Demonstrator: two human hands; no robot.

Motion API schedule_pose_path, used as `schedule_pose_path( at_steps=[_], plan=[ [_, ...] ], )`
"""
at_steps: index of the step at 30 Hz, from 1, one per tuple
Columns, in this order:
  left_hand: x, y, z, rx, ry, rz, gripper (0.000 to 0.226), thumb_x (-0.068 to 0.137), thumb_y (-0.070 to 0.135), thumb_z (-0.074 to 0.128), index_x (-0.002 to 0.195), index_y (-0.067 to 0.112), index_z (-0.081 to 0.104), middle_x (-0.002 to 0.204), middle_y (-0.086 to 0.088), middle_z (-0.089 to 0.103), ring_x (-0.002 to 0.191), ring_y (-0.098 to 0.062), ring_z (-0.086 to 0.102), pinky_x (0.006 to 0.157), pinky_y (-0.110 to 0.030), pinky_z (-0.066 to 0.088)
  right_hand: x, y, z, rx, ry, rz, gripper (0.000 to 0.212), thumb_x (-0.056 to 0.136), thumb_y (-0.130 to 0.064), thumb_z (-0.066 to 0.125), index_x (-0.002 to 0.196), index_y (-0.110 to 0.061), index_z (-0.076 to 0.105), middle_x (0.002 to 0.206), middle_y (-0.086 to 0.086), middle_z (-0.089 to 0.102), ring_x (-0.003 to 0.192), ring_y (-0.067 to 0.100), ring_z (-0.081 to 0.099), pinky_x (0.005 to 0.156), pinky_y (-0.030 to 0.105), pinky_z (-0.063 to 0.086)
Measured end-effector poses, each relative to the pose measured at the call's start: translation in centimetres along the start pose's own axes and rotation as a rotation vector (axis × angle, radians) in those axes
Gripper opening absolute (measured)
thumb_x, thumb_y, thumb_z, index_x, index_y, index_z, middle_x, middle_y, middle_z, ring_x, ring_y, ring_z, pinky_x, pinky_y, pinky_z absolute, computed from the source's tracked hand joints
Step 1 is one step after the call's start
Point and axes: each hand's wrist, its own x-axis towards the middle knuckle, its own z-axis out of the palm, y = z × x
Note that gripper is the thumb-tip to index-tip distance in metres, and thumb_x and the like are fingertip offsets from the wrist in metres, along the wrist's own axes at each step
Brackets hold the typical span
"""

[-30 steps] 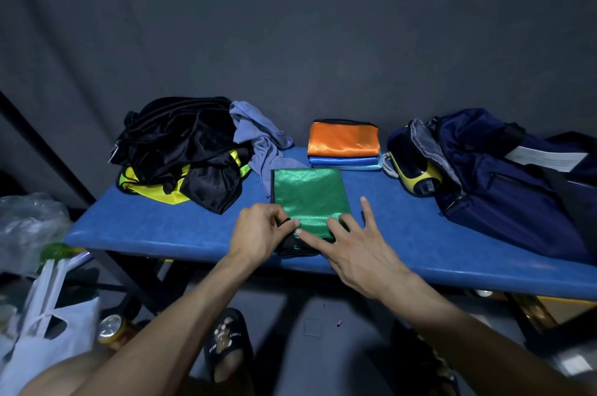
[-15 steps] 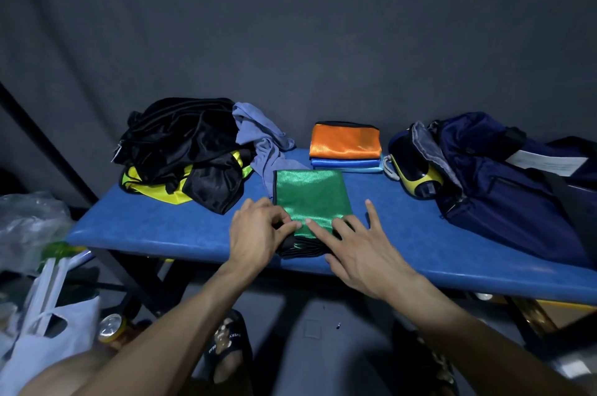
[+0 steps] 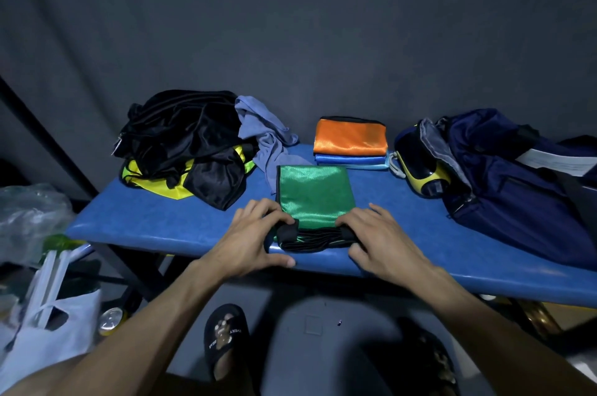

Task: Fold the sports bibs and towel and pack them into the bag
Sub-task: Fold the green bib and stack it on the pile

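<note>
The green bib [image 3: 315,198], at the desk's [image 3: 155,227] 6 o'clock edge, is pinched at its near corners by left hand [image 3: 250,240] and right hand [image 3: 376,239]. Orange and blue bibs [image 3: 350,145] are folded at 12; the pile [image 3: 184,143], towel [image 3: 263,137] and bag [image 3: 504,176] packing are judged left.

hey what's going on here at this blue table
A person is folding a green sports bib on the blue table. The left hand and right hand each grip a near corner at its black-trimmed edge. Behind it sit a folded orange bib on a folded blue one. A heap of black and yellow bibs and a grey towel wait unfolded at left; the navy bag lies open at right.
</note>
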Motion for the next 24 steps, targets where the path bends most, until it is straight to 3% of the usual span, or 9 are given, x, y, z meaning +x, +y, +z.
schedule_pose_path(
  at_steps=[3, 6, 9, 11, 13, 17, 20, 24],
  plan=[
    [0.1, -0.1, 0.1, -0.056, 0.027, -0.001, 0.062, 0.076, 0.072, 0.068, 0.125, 0.036, 0.059, 0.125, 0.018, 0.04, 0.119, -0.008, 0.036, 0.095, -0.028, 0.03, 0.4, -0.1, -0.5, 0.163, 0.084, 0.069, 0.032, 0.079, -0.018, 0.053, 0.109, -0.021, 0.063, 0.101, -0.007, 0.065, 0.09, 0.011, 0.054, 0.095, 0.036, 0.043],
    [0.0, 0.3, 0.1, -0.182, 0.08, -0.019, 0.048, 0.086, 0.066, 0.06, 0.114, 0.028, 0.066, 0.118, 0.019, 0.051, 0.114, -0.011, 0.042, 0.098, -0.025, 0.035, 0.7, -0.5, -1.7, 0.384, 0.088, 0.227, 0.02, 0.082, -0.016, 0.06, 0.099, -0.024, 0.067, 0.084, -0.014, 0.064, 0.071, 0.002, 0.053, 0.069, 0.023, 0.041],
    [-0.4, 1.9, 0.1, -0.341, 0.06, -0.086, 0.036, 0.09, 0.065, 0.055, 0.088, 0.03, 0.066, 0.084, 0.014, 0.059, 0.095, -0.01, 0.049, 0.084, -0.021, 0.04, 0.5, -0.4, -2.9, 0.636, 0.024, 0.364, 0.015, 0.084, -0.016, 0.058, 0.09, -0.026, 0.068, 0.074, -0.008, 0.063, 0.066, 0.005, 0.052, 0.068, 0.027, 0.042],
    [-0.4, 2.6, 0.2, -0.428, 0.046, -0.178, 0.049, 0.091, 0.067, 0.053, 0.079, 0.02, 0.063, 0.069, 0.009, 0.054, 0.077, -0.007, 0.049, 0.072, -0.031, 0.042, 0.4, -0.2, -3.6, 0.731, -0.053, 0.43, 0.014, 0.09, -0.013, 0.058, 0.092, -0.021, 0.069, 0.071, 0.0, 0.055, 0.066, 0.01, 0.047, 0.065, 0.029, 0.037],
    [0.1, 2.8, 0.2, -0.442, 0.058, -0.224, 0.063, 0.091, 0.072, 0.047, 0.081, 0.012, 0.06, 0.066, 0.001, 0.049, 0.066, -0.009, 0.046, 0.065, -0.039, 0.042, 0.5, -0.1, -3.8, 0.737, -0.11, 0.493, 0.014, 0.094, -0.015, 0.056, 0.095, -0.016, 0.069, 0.073, 0.001, 0.052, 0.069, 0.012, 0.046, 0.062, 0.026, 0.034],
    [1.3, 3.6, -0.4, -0.374, 0.038, -0.315, 0.052, 0.102, 0.054, 0.048, 0.066, 0.019, 0.035, 0.06, 0.008, 0.032, 0.056, -0.011, 0.032, 0.055, -0.034, 0.028, 1.5, -0.4, -3.5, 0.741, -0.063, 0.588, 0.016, 0.096, -0.013, 0.053, 0.094, -0.008, 0.068, 0.069, -0.002, 0.049, 0.067, 0.013, 0.044, 0.062, 0.029, 0.033],
    [2.2, 3.9, -0.6, -0.303, 0.003, -0.409, 0.053, 0.103, 0.055, 0.042, 0.066, 0.019, 0.032, 0.06, 0.005, 0.034, 0.058, -0.018, 0.037, 0.058, -0.038, 0.029, 2.4, -0.8, -3.6, 0.736, -0.019, 0.623, 0.025, 0.094, -0.022, 0.053, 0.085, -0.001, 0.062, 0.07, -0.001, 0.049, 0.068, 0.014, 0.045, 0.065, 0.034, 0.033],
    [3.1, 4.2, -0.7, -0.295, 0.026, -0.479, 0.054, 0.103, 0.057, 0.04, 0.067, 0.017, 0.038, 0.06, 0.002, 0.043, 0.064, -0.025, 0.046, 0.059, -0.038, 0.031, 3.3, -1.0, -3.4, 0.676, 0.018, 0.666, 0.032, 0.096, -0.023, 0.05, 0.067, -0.016, 0.037, 0.061, -0.002, 0.033, 0.06, 0.015, 0.034, 0.06, 0.035, 0.024]
  ],
)
